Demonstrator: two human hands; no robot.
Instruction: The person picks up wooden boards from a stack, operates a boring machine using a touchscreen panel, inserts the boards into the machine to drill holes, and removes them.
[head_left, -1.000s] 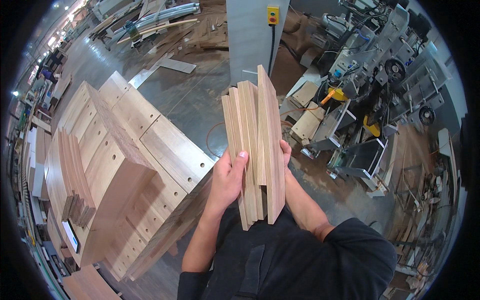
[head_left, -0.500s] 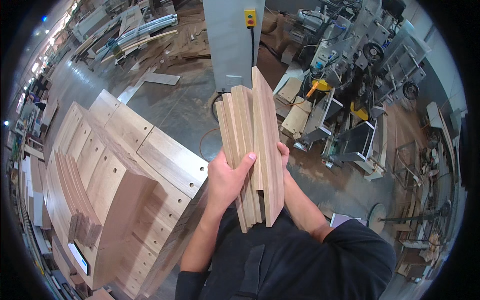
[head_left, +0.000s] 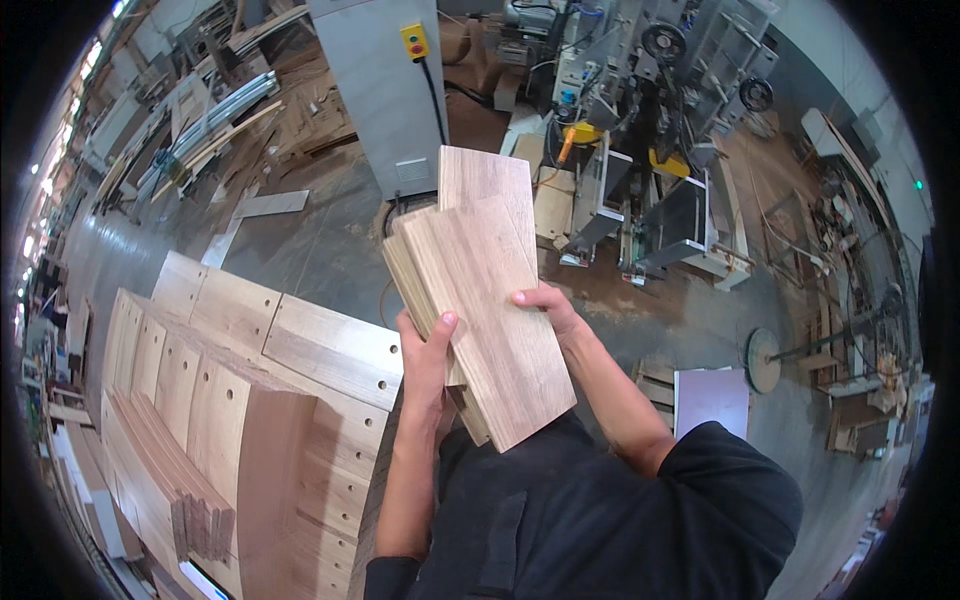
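Between my hands, in front of my torso, is a fanned stack of flat wooden boards [head_left: 495, 330]. The top board shows its broad grained face, tilted so its far end leans left. Another board sticks out beyond it at the far end, and several more edges show on the left. My left hand [head_left: 425, 352] is closed round the left edges, thumb on top. My right hand [head_left: 556, 312] grips the right edge of the stack with its thumb on the top face; its other fingers are hidden underneath.
To my left stand large stacks of wooden panels with drilled holes [head_left: 325, 345], with thin curved strips [head_left: 165, 450] on top. Ahead is a grey cabinet [head_left: 378, 90] with a yellow switch box [head_left: 414, 42]. Machinery [head_left: 640, 150] fills the far right; a round disc stand [head_left: 763, 360] is nearer.
The boards have turned from edge-on to showing the top one's broad face, and they are fanned apart. My right thumb now lies on top. The view has shifted right.
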